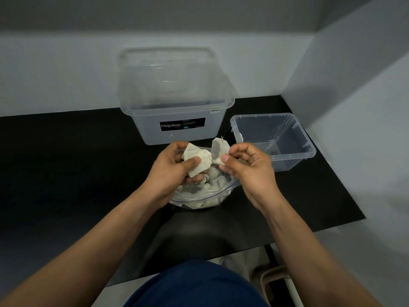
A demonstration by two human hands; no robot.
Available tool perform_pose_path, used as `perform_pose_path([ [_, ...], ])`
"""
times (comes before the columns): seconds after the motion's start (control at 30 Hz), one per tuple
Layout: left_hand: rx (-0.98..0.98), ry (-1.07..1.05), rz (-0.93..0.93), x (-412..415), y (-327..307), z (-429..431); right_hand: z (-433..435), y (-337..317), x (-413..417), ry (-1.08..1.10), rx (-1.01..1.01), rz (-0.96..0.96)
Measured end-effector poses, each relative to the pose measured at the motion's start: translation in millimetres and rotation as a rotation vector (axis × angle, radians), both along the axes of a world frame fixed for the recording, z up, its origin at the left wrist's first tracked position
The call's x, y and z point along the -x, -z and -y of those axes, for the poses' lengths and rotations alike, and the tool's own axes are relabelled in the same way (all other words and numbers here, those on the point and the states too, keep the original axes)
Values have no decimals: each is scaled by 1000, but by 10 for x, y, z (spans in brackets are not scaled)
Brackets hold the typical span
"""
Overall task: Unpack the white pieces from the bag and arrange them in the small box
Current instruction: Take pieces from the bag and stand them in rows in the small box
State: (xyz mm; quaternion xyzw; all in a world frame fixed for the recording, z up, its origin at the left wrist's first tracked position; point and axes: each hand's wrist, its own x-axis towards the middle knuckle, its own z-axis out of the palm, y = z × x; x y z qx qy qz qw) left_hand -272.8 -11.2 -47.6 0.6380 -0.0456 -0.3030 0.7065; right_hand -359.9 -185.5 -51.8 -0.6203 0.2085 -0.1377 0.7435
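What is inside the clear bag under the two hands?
Many white pieces fill the clear bag. The left hand and right hand cover its top, so what lies there is hidden.

Bare forearms [104,231] reaching forward, converging; left hand [174,168] curled round a white piece [195,163], thumb pressed across it; right hand [247,171] pinching another white piece [218,150] between thumb and forefinger, other fingers loosely bent
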Motion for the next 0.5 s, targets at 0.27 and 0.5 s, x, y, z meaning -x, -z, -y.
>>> perform_pose_path([
  [0.27,68,-7,-31,6,-32,68,-40,72,-41,-33,85,55],
  [0.5,22,134,36,-15,-43,78,21,112,-83,-50,131,12],
])
